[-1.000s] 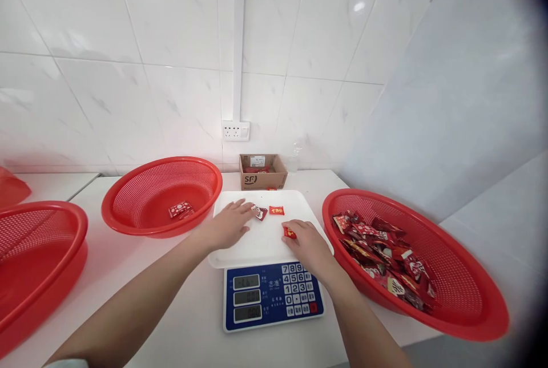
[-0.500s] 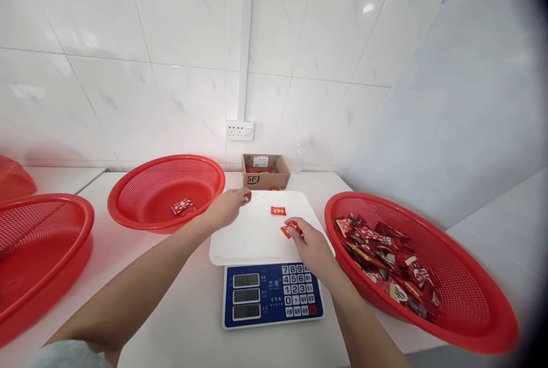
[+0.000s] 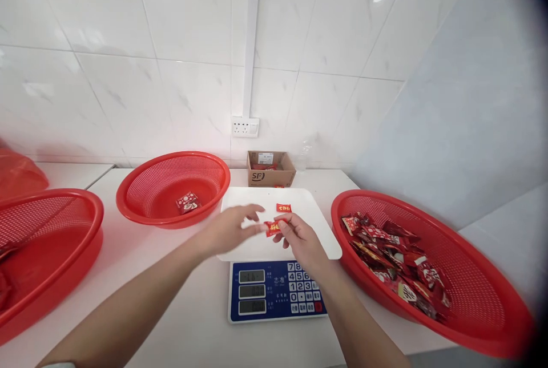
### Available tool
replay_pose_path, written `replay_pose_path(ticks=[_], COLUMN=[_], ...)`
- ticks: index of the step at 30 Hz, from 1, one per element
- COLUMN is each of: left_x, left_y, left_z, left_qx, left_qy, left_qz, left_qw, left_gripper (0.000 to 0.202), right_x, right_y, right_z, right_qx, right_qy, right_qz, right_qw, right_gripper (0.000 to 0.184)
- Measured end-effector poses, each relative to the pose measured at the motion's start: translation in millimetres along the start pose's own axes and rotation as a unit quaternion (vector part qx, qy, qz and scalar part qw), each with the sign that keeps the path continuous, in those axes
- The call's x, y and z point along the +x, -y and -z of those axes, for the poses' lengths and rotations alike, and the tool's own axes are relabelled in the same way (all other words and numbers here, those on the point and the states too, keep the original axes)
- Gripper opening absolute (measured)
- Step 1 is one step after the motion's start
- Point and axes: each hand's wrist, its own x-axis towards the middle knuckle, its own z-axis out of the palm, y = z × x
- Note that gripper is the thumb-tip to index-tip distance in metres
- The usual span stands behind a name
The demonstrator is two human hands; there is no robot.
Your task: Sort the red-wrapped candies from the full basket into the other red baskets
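Note:
Between the thumb and fingers of my right hand [image 3: 299, 238] is a small red candy packet [image 3: 272, 228] with yellow lettering, held above the white scale pan [image 3: 317, 231]. My left hand [image 3: 235, 230] comes in from the left with thumb and fingers apart. Its thumb tip is close to the packet's left end; whether they touch I cannot tell. Another red candy packet [image 3: 283, 207] lies flat on the pan just behind. Below the pan shows the scale's blue keypad panel [image 3: 278, 294], partly covered by my right wrist.
A red basket [image 3: 479, 299] heaped with wrapped candies [image 3: 398, 259] stands on the right. To the left are a red basket [image 3: 145, 185] with a few packets [image 3: 187, 202] and another red basket [image 3: 51, 259]. A cardboard box [image 3: 274, 177] sits behind the pan.
My left hand has moved right and nearer, from the pan's far left edge to the packet, its fingers spreading. My right hand has shifted the packet slightly left. The view has tilted a little.

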Motion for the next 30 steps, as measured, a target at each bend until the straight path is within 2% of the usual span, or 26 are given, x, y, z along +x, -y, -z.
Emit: replay_pose_path(ticks=[2, 5, 9, 12, 16, 21, 25, 30], left_x=[-4.9, -7.4, -9.9, -14.3, -18.7, -16.4, -9.3, 4.8], left_y=[-13.8, -15.9, -6.8, -5.8, -10.1, -17.2, -26.9, -36.2], left_z=[-20.3, -37.4, -40.9, -40.4, -41.1, -42.0, -46.4, -60.3], left_qx=[-0.032, -0.062, -0.091, -0.095, -0.076, -0.039, 0.003, 0.069], left_qy=[0.020, 0.002, -0.033, -0.036, -0.027, -0.005, 0.017, 0.040], left_qz=[-0.016, -0.004, 0.023, 0.027, 0.013, -0.007, -0.044, -0.070], left_qw=[0.999, 0.998, 0.995, 0.994, 0.997, 0.999, 0.999, 0.994], left_gripper=[0.027, 0.022, 0.024, 0.023, 0.023, 0.025, 0.026, 0.026], right_x=[-1.8, 0.9, 16.8, 32.7, 52.1, 66.2, 63.6, 43.5], right_y=[2.3, 4.3, 1.7, -4.6, -15.3, -24.1, -22.8, -15.6], right_z=[-4.0, 2.3, 23.8, 34.1, 35.3, 31.4, 32.7, 36.6], right_qx=[-0.020, -0.119, -0.281, -0.323, -0.368, -0.367, -0.327, -0.204], right_qy=[0.033, 0.052, -0.001, -0.018, -0.011, 0.029, -0.012, -0.051], right_qz=[0.003, 0.017, 0.028, 0.022, 0.035, 0.044, 0.031, 0.015], right_qw=[0.999, 0.991, 0.959, 0.946, 0.929, 0.929, 0.944, 0.977], right_gripper=[0.030, 0.030, 0.025, 0.024, 0.026, 0.016, 0.020, 0.029])
